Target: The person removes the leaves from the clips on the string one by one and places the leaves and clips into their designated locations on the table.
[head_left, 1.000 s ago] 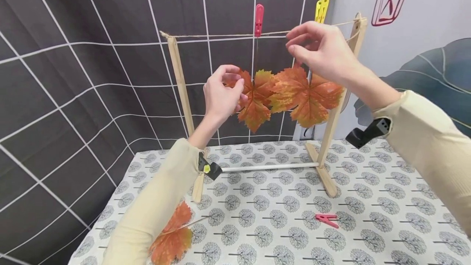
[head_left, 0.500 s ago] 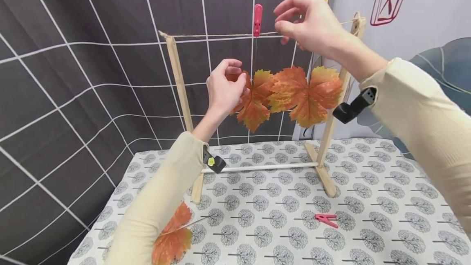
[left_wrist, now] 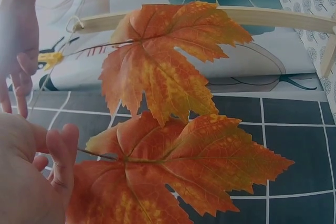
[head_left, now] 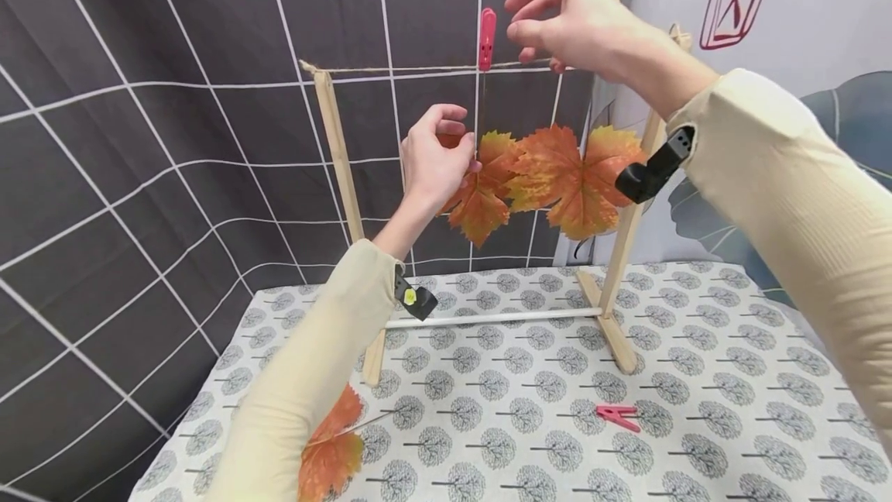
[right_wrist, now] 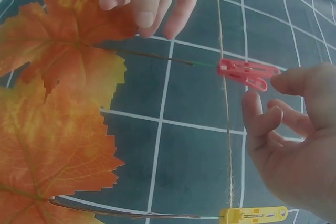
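My right hand [head_left: 571, 22] is raised just right of the red clothespin [head_left: 487, 39], its fingers loosely bent. In the right wrist view, thumb and fingers are apart beside the clothespin's handles, holding nothing. The clothespin clips a leaf stem to the twine [right_wrist: 227, 129]. My left hand [head_left: 435, 157], fingers relaxed, is in front of the left orange leaf [head_left: 481, 204] hanging from that stem; whether it touches the leaf I cannot tell. A second orange leaf [head_left: 581, 184] hangs to the right, its stem at the yellow clothespin [right_wrist: 254, 214], which my right hand mostly hides in the head view.
A wooden frame [head_left: 337, 146] with a white crossbar [head_left: 495, 318] carries the twine. On the tree-print tablecloth [head_left: 516, 440] lie a pink clothespin [head_left: 618, 417] and another orange leaf [head_left: 331, 455], partly behind my left sleeve. A dark checked curtain [head_left: 209, 122] hangs behind.
My right hand has moved up and left, from near the yellow clothespin to beside the red one. My left hand has shifted slightly up and right over the left leaf.
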Action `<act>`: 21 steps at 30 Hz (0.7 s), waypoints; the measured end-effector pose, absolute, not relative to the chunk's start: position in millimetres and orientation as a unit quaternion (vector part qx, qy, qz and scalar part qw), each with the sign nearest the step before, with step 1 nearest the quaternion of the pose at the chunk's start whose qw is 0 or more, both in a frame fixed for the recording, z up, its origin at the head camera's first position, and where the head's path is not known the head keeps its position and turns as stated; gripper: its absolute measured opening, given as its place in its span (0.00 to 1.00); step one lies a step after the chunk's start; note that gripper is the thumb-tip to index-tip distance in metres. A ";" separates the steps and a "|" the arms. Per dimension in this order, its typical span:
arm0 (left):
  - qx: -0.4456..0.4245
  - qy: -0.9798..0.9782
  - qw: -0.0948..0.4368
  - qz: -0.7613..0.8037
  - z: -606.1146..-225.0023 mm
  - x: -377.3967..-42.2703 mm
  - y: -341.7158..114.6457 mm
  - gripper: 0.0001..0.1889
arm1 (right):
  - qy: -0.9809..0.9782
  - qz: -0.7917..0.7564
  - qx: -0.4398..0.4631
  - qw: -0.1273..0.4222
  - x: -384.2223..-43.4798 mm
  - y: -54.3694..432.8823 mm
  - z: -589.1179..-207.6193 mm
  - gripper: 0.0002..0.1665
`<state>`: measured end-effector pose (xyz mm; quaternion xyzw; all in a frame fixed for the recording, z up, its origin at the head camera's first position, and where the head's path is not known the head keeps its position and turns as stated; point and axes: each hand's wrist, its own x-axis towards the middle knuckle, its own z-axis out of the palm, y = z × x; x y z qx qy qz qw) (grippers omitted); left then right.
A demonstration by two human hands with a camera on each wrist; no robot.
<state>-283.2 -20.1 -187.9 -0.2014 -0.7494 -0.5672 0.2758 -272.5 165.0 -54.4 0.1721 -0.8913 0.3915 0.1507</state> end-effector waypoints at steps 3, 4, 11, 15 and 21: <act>-0.204 -0.745 0.269 -0.575 -188.0 -283.7 -18.8 0.13 | -0.898 0.383 0.167 0.142 -274.4 163.2 -53.1 0.21; -0.204 -0.743 0.266 -0.579 -188.0 -284.1 -18.5 0.13 | -0.899 0.379 0.166 0.140 -275.0 162.7 -52.7 0.21; -0.200 -0.751 0.273 -0.567 -188.7 -288.2 -16.1 0.13 | -0.902 0.381 0.159 0.126 -279.6 158.6 -48.1 0.22; -0.200 -0.757 0.282 -0.555 -189.7 -291.3 -14.3 0.13 | -0.901 0.382 0.165 0.121 -282.8 155.8 -46.9 0.22; -0.202 -0.755 0.292 -0.552 -188.1 -291.9 -11.5 0.13 | -0.901 0.382 0.173 0.115 -286.2 152.9 -45.8 0.23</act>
